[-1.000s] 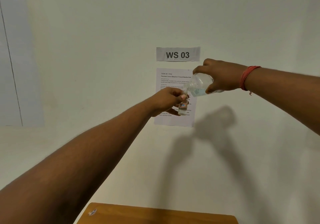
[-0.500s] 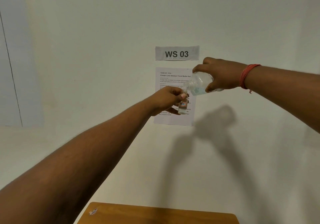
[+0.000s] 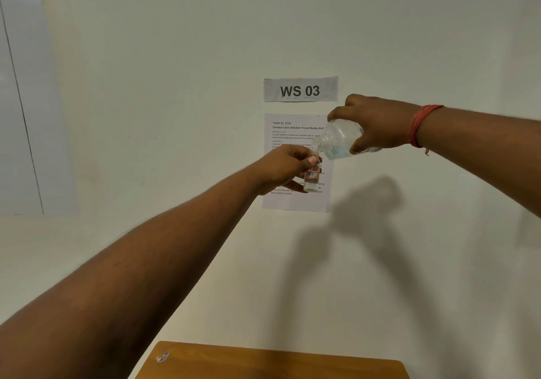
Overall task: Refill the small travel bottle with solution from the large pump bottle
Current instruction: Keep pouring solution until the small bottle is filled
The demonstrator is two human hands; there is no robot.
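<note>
left hand (image 3: 285, 169) fingers clamped on small travel bottle (image 3: 312, 177), upright, held up in front of wall sheet (image 3: 292, 200); right hand (image 3: 377, 125) fingers wrapped round large bottle (image 3: 339, 140), tipped, open neck right at small bottle's mouth; desk (image 3: 278, 362) edge below

I log: pale wall (image 3: 175, 85); "WS 03" sign (image 3: 300, 89) above a printed sheet (image 3: 292, 203); glossy panel (image 3: 20, 100) at left catching a light glare; wooden table (image 3: 278, 364) along the bottom edge; arm shadows on the wall.
</note>
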